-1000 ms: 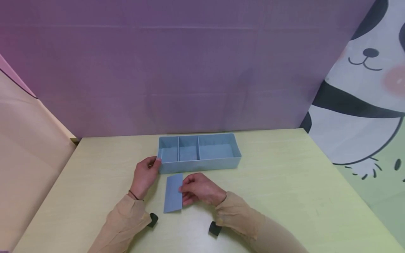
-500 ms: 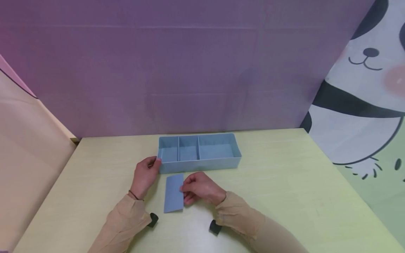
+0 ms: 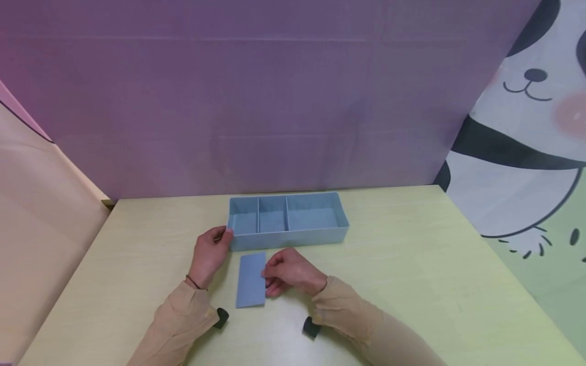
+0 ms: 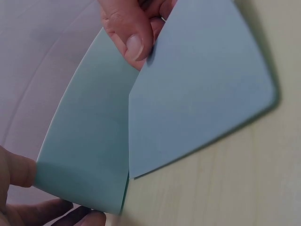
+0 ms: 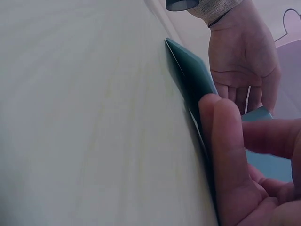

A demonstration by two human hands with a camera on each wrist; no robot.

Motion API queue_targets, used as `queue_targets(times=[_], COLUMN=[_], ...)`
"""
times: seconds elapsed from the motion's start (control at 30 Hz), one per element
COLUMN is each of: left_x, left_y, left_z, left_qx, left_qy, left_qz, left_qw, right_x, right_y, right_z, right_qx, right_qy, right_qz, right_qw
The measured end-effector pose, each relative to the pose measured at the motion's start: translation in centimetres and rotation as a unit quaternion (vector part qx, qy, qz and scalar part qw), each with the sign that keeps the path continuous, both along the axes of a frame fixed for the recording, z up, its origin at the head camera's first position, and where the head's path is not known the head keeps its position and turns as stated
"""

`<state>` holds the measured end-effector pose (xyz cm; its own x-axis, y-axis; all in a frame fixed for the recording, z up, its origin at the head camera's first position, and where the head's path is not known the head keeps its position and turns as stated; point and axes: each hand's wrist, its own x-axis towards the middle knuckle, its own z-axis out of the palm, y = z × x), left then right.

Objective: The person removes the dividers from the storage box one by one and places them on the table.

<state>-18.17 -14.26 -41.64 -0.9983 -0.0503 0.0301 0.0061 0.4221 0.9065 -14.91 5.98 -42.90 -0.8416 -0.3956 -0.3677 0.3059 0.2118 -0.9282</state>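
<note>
A light blue box (image 3: pixel 316 237) with three compartments stands toward the back of the table. My left hand (image 3: pixel 211 254) grips its left end, thumb at the front corner; the left wrist view shows the thumb and fingers (image 4: pixel 42 211) on either side of the wall. In front of the box lies a thin, flat blue panel (image 3: pixel 250 280) with rounded corners, like a loose divider. My right hand (image 3: pixel 293 272) pinches its right edge between thumb and fingers. In the right wrist view the panel (image 5: pixel 193 66) tilts off the tabletop, with a dark gap beneath; some fingertips are hidden behind it.
Two upright dividers (image 3: pixel 287 213) separate the box's compartments. The pale wooden table (image 3: pixel 412 279) ends at a purple cloth backdrop (image 3: pixel 293 101). A small black piece (image 3: pixel 221 318) sits by the left sleeve, another black piece (image 3: pixel 311 328) by the right sleeve.
The panel lies slightly flatter than a second ago, and my right hand has shifted a touch right and toward the box. My left hand and the box stay put.
</note>
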Motion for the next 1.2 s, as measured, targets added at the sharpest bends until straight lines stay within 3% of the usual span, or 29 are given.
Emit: queue_targets(times=[0.73, 1.2], left_x=[-0.08, -0.05], left_y=[0.04, 0.06], left_z=[-0.06, -0.04], left_qx=[-0.003, 0.0], left_qy=[0.003, -0.009], left_qz=[-0.003, 0.003], left_qw=[1.0, 1.0], right_x=[0.16, 0.14], right_y=[-0.2, -0.28], right_z=[0.7, 0.59], right_qx=[0.062, 0.06], right_qy=[0.025, 0.029], right_qz=[0.005, 0.01], right_qw=[0.998, 0.998])
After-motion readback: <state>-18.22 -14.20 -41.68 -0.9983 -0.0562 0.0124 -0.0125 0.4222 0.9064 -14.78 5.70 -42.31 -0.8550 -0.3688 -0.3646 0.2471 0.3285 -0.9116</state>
